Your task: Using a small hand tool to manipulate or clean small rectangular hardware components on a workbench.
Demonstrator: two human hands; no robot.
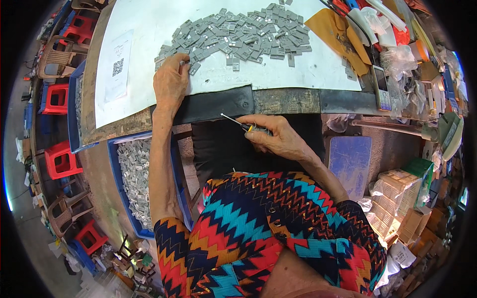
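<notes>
The right hand point(280, 136) is closed around a slim-shafted tool point(248, 128). Farther off, to its left, the left hand point(170, 82) bends its fingers over the tabletop point(287, 101); whether they grip anything, I cannot tell. Grey pieces point(238, 37) lie heaped just beyond, spreading rightward.

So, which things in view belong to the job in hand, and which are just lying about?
In the job:
Grey pieces, piled by the left hand
Thin-tipped tool, held in the right hand
Blue crate of similar grey pieces, probably

Seemingly just lying about:
Phone at the table's right edge
Clear plastic bags beside it
Red stools off to the left
</notes>
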